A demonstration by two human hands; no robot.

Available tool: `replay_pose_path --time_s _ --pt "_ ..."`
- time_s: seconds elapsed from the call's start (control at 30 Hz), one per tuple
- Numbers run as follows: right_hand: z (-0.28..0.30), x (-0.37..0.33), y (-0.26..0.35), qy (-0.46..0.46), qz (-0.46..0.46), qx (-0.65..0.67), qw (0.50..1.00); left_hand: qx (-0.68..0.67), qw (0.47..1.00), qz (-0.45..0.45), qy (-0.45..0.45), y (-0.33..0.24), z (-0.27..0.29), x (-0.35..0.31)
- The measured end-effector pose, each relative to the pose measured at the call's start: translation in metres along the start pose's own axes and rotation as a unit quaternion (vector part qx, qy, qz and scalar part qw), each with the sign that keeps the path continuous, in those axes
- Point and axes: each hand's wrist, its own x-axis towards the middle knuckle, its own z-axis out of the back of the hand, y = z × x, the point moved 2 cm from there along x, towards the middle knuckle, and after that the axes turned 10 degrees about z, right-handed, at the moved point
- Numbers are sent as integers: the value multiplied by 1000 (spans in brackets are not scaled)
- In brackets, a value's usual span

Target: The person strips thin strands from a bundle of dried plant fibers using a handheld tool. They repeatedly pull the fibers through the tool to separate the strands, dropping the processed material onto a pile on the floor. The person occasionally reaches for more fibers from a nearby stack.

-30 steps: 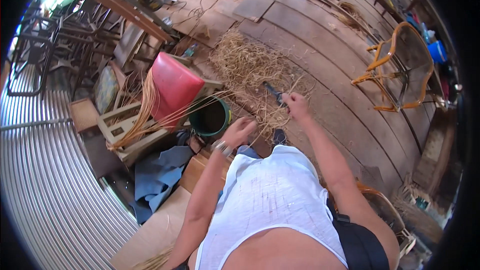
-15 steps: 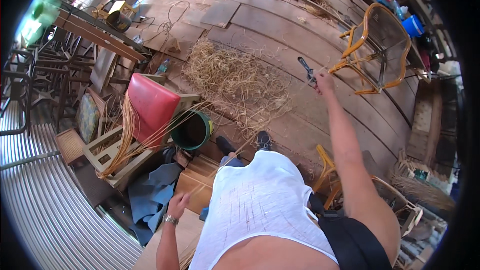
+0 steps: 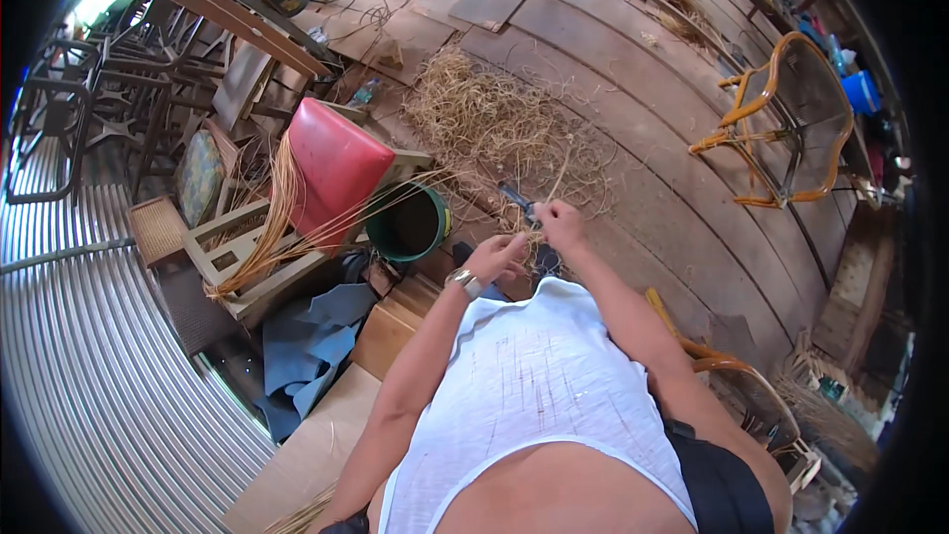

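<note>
My right hand (image 3: 560, 225) is closed on a dark metal hand tool (image 3: 516, 200), which points away to the upper left; its exact kind is unclear. A pale rattan strand (image 3: 560, 176) rises beside that hand toward the fibre pile. My left hand (image 3: 494, 259), with a watch on its wrist, is right beside the right hand. Its fingers are drawn together at some pale fibre, and what they pinch is too small to make out. Both hands are in front of my white shirt, above my shoes.
A heap of rattan shavings (image 3: 484, 119) lies ahead on the wooden floor. To the left are a red cushion (image 3: 336, 163), long rattan strands (image 3: 282, 198) and a dark green bucket (image 3: 407, 222). A rattan-framed chair (image 3: 791, 129) lies right; blue cloth (image 3: 311, 341) lies lower left.
My right hand has come in from far right with the tool, and my left hand has moved up from lower left. The hands are now together. The view has shifted slightly.
</note>
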Motion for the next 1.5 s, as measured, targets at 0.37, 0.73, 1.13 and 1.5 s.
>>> replay_pose_path --time_s 0.37,0.73,1.13,1.5 --pt "220 68 -65 -182 -159 13 970 311 937 -83 -134 110 135 -123" --pt "396 81 8 -259 -47 56 963 582 642 477 -144 312 293 -336" --pt "-14 -5 116 267 205 -20 941 152 979 -136 -25 11 44 -55" --pt "236 109 28 22 66 -61 996 245 930 36 -270 117 222 -146"
